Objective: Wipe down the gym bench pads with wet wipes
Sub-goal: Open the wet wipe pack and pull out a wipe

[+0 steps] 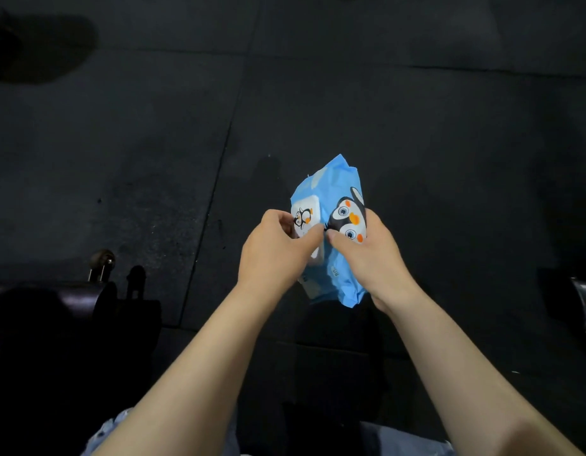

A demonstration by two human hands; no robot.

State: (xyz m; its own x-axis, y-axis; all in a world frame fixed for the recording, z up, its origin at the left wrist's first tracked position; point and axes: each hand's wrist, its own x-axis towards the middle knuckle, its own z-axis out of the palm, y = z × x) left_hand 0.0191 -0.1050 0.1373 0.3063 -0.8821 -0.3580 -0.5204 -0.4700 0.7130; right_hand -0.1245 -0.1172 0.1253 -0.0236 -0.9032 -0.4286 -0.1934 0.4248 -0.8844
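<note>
A blue pack of wet wipes (334,189) with penguin pictures is held in the air above the dark floor, in the middle of the view. My right hand (370,255) grips the pack from its right side and underneath. My left hand (275,251) has its fingers on the white flip lid (305,212) on the pack's left half, thumb pressed at the lid's edge. The lid looks shut. No wipe is showing. No bench pad is clearly visible.
Dark rubber floor tiles (153,143) fill the view. A dark round roller pad and metal frame part (100,268) sit at lower left. Another metal piece (584,301) shows at the right edge. My legs are at the bottom.
</note>
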